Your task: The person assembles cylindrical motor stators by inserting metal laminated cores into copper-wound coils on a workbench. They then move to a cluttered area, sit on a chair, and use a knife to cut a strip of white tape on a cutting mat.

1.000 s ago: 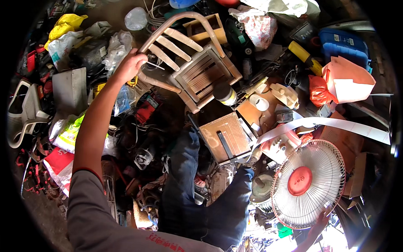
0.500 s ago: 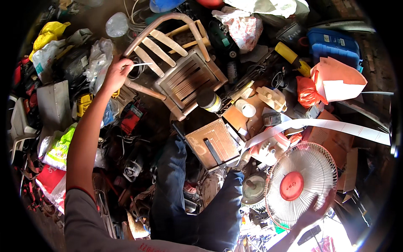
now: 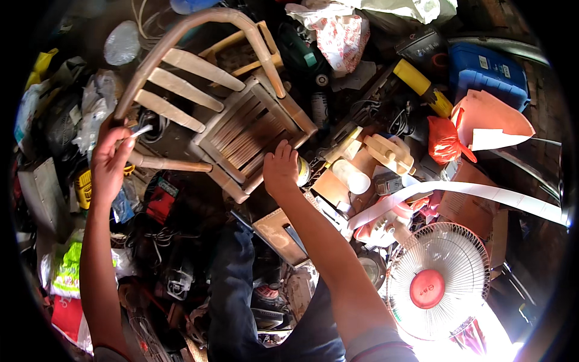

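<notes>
A wooden chair (image 3: 208, 36) with a curved rail, flat back slats and a slatted seat lies in front of me. My left hand (image 3: 110, 160) is closed around the bend of its rail. From between those fingers a short, thin white stick (image 3: 143, 131) pokes out. By the seat's near right corner, my right hand (image 3: 281, 169) bends its fingers over a dark tin (image 3: 303, 172) with a pale label. The hand covers the top of the tin, and only the labelled side shows. Below it lies a brown board (image 3: 277, 235).
At the lower right stands a fan (image 3: 449, 283) with a red hub. A white strip (image 3: 464, 187) curves above it. A blue case (image 3: 488, 75), an orange-red bag (image 3: 445, 137) and a yellow tube (image 3: 419, 84) lie at the right. Bags and tools crowd the left.
My right hand has come from beside the fan up to the tin at the seat. My left hand and the chair sit further left and lower in the picture; the view has shifted too.
</notes>
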Motion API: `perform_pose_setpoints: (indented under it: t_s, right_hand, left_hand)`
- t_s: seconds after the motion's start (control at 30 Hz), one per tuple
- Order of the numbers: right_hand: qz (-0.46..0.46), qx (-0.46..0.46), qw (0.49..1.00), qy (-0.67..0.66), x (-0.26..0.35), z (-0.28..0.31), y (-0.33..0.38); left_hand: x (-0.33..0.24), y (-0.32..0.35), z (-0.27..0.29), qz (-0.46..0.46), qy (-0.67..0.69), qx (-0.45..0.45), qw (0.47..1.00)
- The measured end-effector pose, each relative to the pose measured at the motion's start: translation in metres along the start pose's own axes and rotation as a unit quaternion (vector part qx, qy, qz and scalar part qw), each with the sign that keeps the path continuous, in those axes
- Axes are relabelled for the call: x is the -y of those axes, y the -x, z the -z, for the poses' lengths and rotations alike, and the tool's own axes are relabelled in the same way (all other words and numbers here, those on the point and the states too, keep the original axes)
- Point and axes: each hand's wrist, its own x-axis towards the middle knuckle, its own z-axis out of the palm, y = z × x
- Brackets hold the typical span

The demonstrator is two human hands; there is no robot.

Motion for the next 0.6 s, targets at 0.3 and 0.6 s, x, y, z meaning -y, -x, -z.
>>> perform_pose_setpoints:
  t_s: [0.3,0.6]
  right_hand:
    - [-0.115,0.052,0.978,-0.168,-0.045,0.062,-0.008]
    - [-0.368,-0.259,0.828,-0.334,-0.251,0.093,-0.035]
  left_hand:
    - [0.021,0.033,0.010,0.051,-0.058,-0.092,0.993]
    - [-0.041,0.133,-0.062,0.106,-0.083,-0.086,0.987]
